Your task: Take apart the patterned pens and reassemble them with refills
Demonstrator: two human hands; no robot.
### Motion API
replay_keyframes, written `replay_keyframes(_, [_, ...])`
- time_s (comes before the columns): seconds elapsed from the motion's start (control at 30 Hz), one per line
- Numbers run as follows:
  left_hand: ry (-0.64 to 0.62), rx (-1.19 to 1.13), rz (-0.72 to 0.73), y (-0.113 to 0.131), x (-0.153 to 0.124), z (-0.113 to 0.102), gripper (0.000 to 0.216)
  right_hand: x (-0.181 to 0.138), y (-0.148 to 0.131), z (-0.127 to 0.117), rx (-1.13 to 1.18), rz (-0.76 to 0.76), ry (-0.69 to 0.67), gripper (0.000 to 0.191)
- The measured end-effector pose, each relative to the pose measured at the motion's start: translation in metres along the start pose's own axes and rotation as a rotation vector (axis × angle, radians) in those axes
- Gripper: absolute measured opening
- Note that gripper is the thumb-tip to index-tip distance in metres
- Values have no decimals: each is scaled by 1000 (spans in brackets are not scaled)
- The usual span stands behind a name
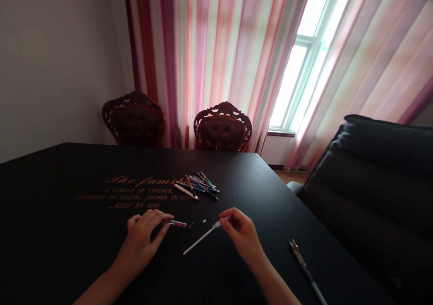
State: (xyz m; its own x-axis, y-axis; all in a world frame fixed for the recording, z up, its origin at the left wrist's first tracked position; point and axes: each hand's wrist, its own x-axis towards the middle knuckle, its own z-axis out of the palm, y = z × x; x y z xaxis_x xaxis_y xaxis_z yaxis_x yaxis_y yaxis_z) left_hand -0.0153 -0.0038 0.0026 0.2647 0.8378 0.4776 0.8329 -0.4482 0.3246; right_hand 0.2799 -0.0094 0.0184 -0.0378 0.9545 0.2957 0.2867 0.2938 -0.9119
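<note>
My left hand rests on the black table, its fingertips pinched on a short patterned pen barrel. My right hand is closed on one end of a thin white pen refill, which slants down to the left onto the table. Two tiny pen parts lie between the hands. A pile of several coloured pens lies just beyond them.
A long dark pen with a gold clip lies near the table's right edge. Orange lettering is printed on the tabletop. Two carved wooden chairs stand at the far side, a black padded chair at the right.
</note>
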Motion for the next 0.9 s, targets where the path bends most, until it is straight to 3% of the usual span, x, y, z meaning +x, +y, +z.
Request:
replay_keyframes(0.27, [-147, -35, -181, 10, 2, 2, 14, 0, 4, 2, -85, 27, -82, 18])
replay_keyframes(0.53, [-332, -139, 31, 29, -4, -3, 13, 2, 6, -1, -181, 1, 22, 19])
replay_keyframes(0.63, [-322, -124, 18, 28, -5, -2, 2, 4, 12, -3, -256, -2, 41, 13])
replay_keyframes(0.9, [-251, -111, -13, 17, -1, 1, 6, 1, 20, -5, -595, -28, 34, 7])
